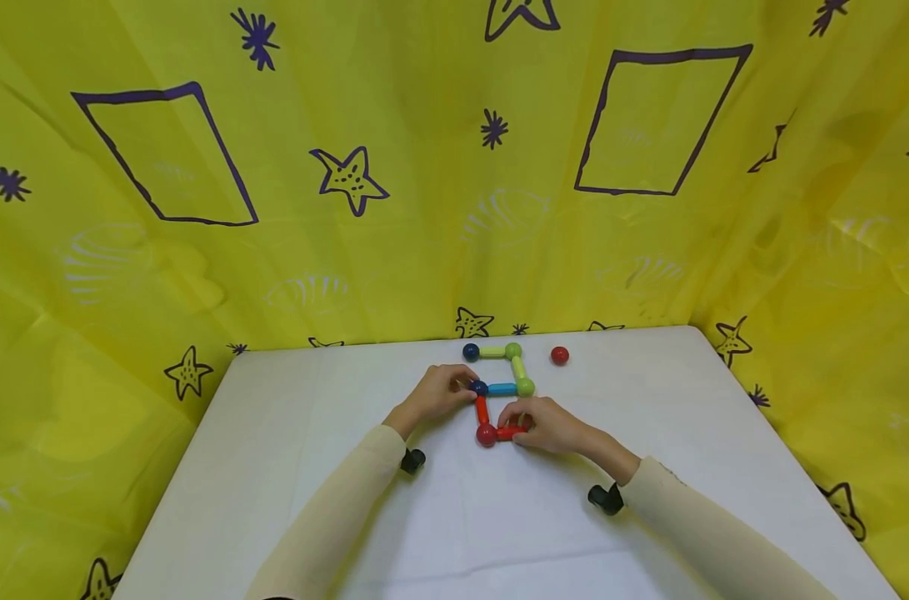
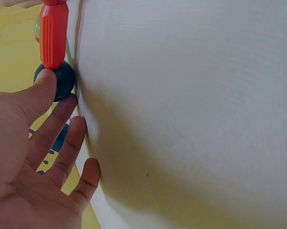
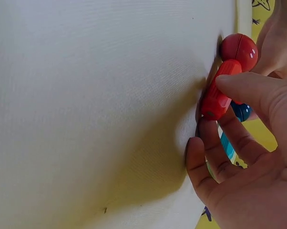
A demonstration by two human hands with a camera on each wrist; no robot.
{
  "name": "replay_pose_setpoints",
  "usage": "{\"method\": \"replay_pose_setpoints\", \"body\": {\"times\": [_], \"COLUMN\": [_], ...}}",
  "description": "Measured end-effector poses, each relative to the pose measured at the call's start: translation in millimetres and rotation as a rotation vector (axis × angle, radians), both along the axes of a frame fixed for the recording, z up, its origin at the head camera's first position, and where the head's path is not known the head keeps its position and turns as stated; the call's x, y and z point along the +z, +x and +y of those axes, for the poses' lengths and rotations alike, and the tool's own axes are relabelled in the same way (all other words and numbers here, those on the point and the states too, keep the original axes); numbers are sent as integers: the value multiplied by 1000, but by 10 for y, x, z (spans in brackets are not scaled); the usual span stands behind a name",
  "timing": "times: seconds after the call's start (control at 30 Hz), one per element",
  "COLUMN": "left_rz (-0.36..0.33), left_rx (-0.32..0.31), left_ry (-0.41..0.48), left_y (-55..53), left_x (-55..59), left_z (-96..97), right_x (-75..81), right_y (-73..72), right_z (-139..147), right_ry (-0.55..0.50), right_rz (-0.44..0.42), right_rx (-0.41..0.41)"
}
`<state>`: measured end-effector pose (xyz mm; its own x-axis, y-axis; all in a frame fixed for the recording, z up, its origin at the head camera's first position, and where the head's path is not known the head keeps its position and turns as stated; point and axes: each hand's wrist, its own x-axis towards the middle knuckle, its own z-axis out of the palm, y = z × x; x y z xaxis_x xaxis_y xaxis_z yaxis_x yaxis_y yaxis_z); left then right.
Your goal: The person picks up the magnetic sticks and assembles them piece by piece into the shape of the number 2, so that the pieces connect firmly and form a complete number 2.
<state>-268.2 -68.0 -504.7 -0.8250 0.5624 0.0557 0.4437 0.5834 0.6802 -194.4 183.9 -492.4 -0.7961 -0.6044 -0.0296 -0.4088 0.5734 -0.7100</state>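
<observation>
A chain of balls and rods lies on the white table. My left hand pinches its nearer dark blue ball between thumb and fingertips, the other fingers spread. From that ball an upright red rod runs toward me to a red ball. My right hand pinches a second red rod, whose far end meets the red ball; its near end is bare. A blue rod joins the held dark blue ball to a light green ball.
Farther back, the chain continues through a green rod, another green ball and a second green rod to a dark blue ball. A loose red ball sits right of it. Yellow curtains surround the table.
</observation>
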Motion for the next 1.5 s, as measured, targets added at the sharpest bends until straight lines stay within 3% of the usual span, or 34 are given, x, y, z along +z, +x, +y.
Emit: {"method": "replay_pose_setpoints", "body": {"times": [0.7,1.0,1.5], "left_rz": [0,4,-9], "left_rx": [0,2,10], "left_ry": [0,-9,-12], "left_y": [40,27,33], "left_x": [32,-15,16], "left_z": [15,23,18], "right_x": [59,175,287], "right_y": [51,8,-130], "right_z": [41,226,597], "right_ry": [-9,-36,-85], "right_rz": [31,33,214], "right_rx": [35,-52,-126]}}
